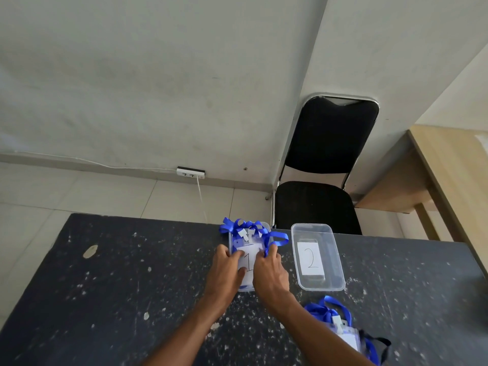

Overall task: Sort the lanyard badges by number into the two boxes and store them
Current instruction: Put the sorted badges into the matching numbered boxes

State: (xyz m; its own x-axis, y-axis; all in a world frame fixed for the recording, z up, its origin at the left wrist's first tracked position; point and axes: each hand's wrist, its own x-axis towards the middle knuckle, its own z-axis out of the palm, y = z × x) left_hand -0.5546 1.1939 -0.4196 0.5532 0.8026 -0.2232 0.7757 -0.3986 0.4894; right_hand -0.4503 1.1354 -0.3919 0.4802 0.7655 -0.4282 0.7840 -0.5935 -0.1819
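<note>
The top badge (248, 256), marked 1, lies in the left box (246, 287) with its long axis running away from us, clip end far and blue straps (247, 224) bunched over the far rim. Our left hand (224, 270) grips its left edge and our right hand (270, 276) its right edge. Box 2 (333, 260) stands just right. A pile (340, 328) of badges lies nearer on the counter (132, 273), and a chair (324, 143) stands behind.

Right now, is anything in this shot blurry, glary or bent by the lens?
Head view: the wide lens splays the table edges and leans the chair; light is soft, without hard shadows or glare; the 2 in the right box reads clearly; the badge pile at bottom right looks slightly smeared.
</note>
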